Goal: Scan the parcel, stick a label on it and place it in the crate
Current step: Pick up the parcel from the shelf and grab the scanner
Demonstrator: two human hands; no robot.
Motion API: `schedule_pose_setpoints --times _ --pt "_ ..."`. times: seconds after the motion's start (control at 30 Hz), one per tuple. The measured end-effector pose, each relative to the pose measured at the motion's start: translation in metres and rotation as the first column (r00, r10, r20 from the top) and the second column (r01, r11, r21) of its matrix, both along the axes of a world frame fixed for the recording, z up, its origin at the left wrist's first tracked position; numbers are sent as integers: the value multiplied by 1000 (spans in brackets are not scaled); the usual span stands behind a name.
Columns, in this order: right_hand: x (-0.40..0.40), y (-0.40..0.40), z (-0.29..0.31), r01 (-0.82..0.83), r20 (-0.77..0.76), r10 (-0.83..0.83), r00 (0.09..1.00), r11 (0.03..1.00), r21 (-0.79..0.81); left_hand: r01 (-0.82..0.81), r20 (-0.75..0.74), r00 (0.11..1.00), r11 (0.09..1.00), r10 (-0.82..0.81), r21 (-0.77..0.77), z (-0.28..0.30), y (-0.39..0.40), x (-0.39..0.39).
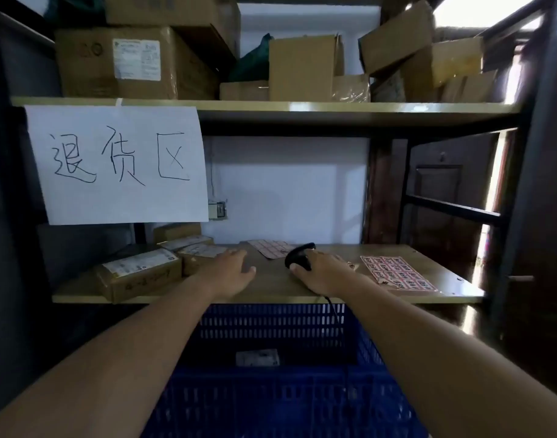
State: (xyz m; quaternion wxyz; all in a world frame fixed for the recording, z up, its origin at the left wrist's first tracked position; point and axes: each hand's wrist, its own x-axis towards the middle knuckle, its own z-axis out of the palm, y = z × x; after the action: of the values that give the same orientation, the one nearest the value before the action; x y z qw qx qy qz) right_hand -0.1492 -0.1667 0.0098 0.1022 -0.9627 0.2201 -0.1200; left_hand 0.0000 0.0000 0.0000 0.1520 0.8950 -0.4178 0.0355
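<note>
Shelving (302, 109) fills my view: top board stacked with cardboard boxes (135, 61), lower board (271, 286) at working height, white wall behind. Paper sign (119, 164) with handwritten characters hangs from the top board on the left, covering part of the bay.

Crate (271, 390), blue, perforated walls, sits below the lower board's front edge, between the two forearms. One flat parcel with a pale label (257, 357) lies on its floor.

Parcels (138, 275) sit on the lower board's left end: one brown box at the front with a white label on top, others crowded behind it, just beside the left hand.

Label sheet (397, 273), pink, printed grid, lies flat on the right of the board. Second sheet (271, 248) lies further back near the wall, just behind the scanner.

Left hand (228, 270): palm down over the board, fingers spread and loose, holding nothing, fingertips near the rear parcels.

Right hand (324, 273): wrapped around the black scanner (299, 256), thumb along its near side. Scanner rests on or just over the board; I cannot tell which. Its cable (334, 308) drops over the front edge toward the crate.
</note>
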Motion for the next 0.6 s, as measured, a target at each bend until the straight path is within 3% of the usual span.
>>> schedule_pose_setpoints --times 0.2,0.37,0.6 --pt "34 3 -5 45 -17 -45 999 999 -24 -5 31 999 992 9 -130 0 22 41" --pt "67 0 -9 108 39 -107 993 994 -18 -31 122 992 998 37 -54 12 45 95" --pt "98 -7 -26 227 95 -223 970 973 -38 55 16 998 997 -56 49 7 49 164"
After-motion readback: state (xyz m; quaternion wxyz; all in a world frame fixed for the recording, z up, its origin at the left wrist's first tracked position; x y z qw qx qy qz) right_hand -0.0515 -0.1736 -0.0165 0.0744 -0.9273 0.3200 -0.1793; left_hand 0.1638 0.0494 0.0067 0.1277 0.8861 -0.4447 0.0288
